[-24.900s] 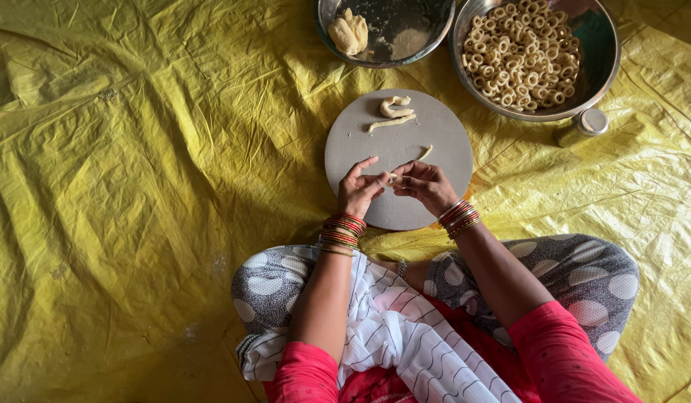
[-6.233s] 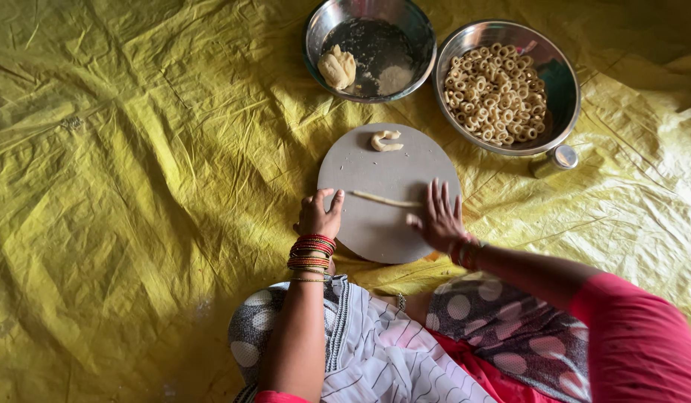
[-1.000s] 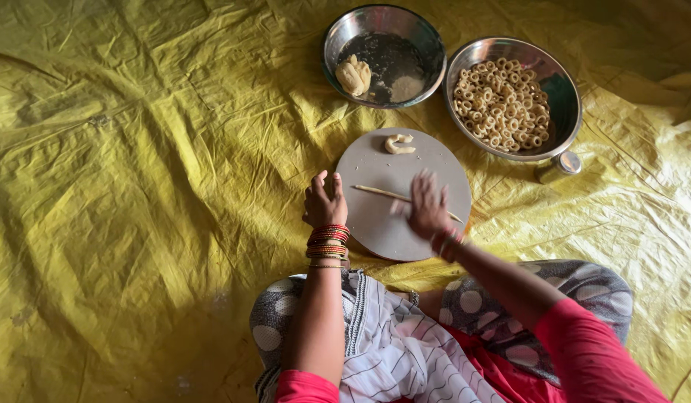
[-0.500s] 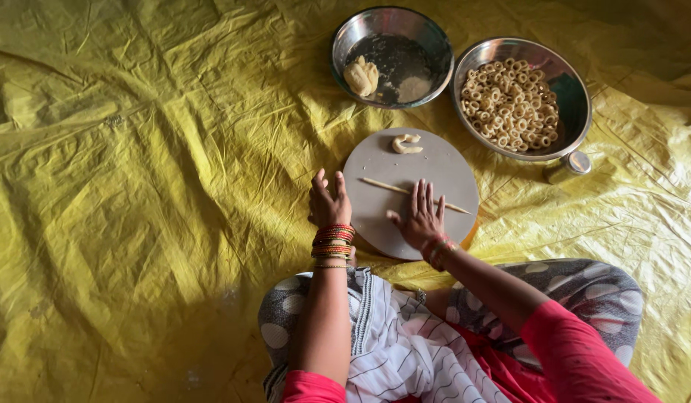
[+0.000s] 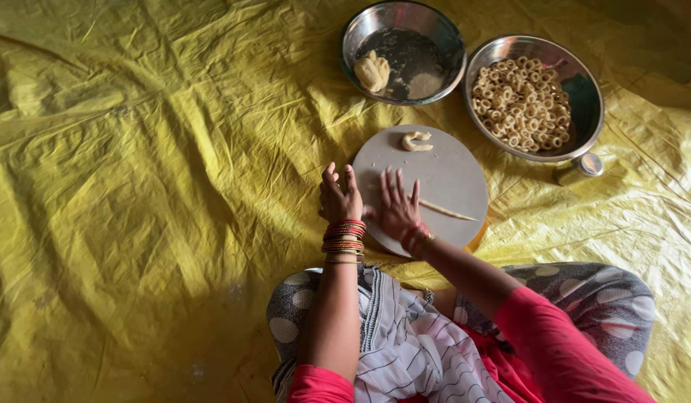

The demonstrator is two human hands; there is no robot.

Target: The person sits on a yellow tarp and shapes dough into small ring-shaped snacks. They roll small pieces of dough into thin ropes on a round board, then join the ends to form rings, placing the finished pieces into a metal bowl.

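Note:
A round grey board [image 5: 453, 168] lies on the yellow sheet in front of me. A thin rope of pale dough [image 5: 447, 212] stretches across its near half. My right hand [image 5: 397, 205] lies flat, fingers spread, on the rope's left part. My left hand [image 5: 339, 195] rests flat at the board's left edge, beside the rope's end. A small curled piece of dough [image 5: 416, 141] sits at the board's far side.
A steel bowl [image 5: 439, 30] with a lump of dough [image 5: 372, 72] stands beyond the board. Right of it, a steel bowl [image 5: 588, 89] holds several small dough rings [image 5: 521, 104]. A small steel cup [image 5: 586, 165] stands near it. The crumpled yellow sheet [image 5: 151, 164] covers the floor.
My right hand has slid left along the dough rope, toward my left hand. The rope now shows to the right of that hand.

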